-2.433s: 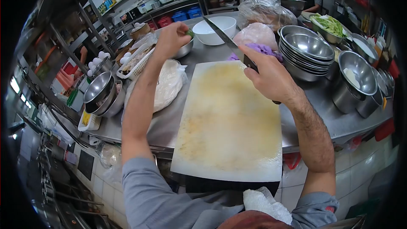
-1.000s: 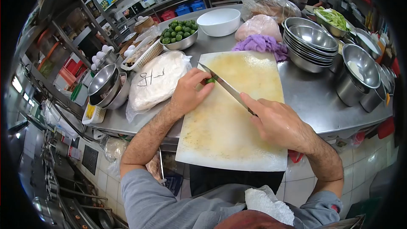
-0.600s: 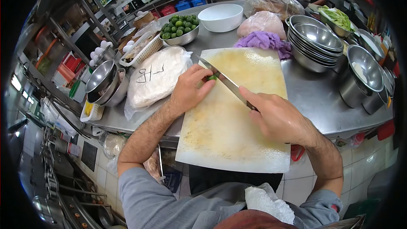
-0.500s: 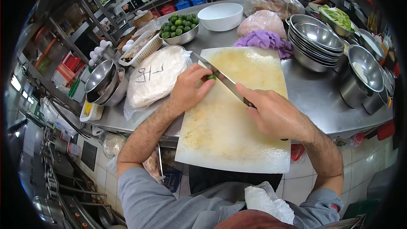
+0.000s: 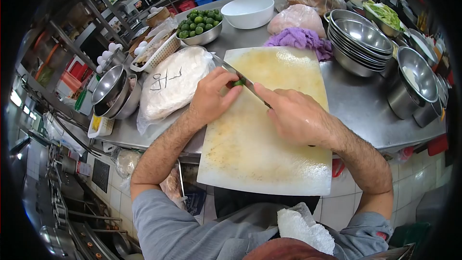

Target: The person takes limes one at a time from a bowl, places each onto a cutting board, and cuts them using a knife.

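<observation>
A lime [image 5: 237, 83] is held over the cutting board [image 5: 264, 159], close to the board's left edge and toward its far left corner. It is pinched between the thumb and curled fingers of the left hand [image 5: 211, 94], by which it is partly hidden. The blade of a knife [image 5: 247, 84] is laid slantwise against or just beside the lime; whether the skin is cut cannot be told. The knife's handle is gripped in the closed right hand [image 5: 298, 115], by which it is mostly covered. By the board's left edge a marked plastic bag [image 5: 173, 84] is set, and beyond it a metal bowl [image 5: 204, 37] is heaped with more limes [image 5: 198, 23]. A purple cloth [image 5: 301, 38] is bunched at the board's far right corner. Toward the tabletop's far edge a white bowl [image 5: 248, 12] is placed.
</observation>
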The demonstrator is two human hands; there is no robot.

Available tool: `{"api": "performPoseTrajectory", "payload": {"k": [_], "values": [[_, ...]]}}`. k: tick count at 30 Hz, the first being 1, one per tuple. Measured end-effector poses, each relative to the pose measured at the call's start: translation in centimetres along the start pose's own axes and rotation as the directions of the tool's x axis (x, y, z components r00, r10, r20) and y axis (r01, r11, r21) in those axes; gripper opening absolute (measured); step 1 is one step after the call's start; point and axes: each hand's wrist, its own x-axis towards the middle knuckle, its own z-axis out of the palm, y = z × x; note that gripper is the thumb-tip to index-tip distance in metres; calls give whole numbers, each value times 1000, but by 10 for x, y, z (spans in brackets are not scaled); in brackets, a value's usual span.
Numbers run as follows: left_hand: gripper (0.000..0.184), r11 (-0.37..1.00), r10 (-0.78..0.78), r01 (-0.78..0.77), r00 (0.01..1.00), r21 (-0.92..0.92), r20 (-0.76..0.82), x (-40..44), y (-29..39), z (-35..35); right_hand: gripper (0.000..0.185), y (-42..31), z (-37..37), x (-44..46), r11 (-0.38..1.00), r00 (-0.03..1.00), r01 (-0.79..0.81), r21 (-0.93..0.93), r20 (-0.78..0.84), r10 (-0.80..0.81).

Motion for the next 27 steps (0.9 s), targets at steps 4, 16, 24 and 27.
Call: {"api": "performPoseTrajectory", "payload": {"k": [4,16,24,27], "values": [[19,1000,-14,14,1000,0,-7,0,0,0,54,-6,-5,7,999,998,-41,-22,43,42],[18,1000,2,-2,1000,15,31,1,1,-3,54,-7,-5,30,998,995,-52,-42,81,55],[18,1000,-8,8,1000,-20,12,0,-2,0,53,-7,-8,32,997,997,-67,31,48,65],[18,999,-12,11,1000,-47,-17,-1,-5,1,52,-1,-19,27,999,999,-22,29,-29,23]]}}
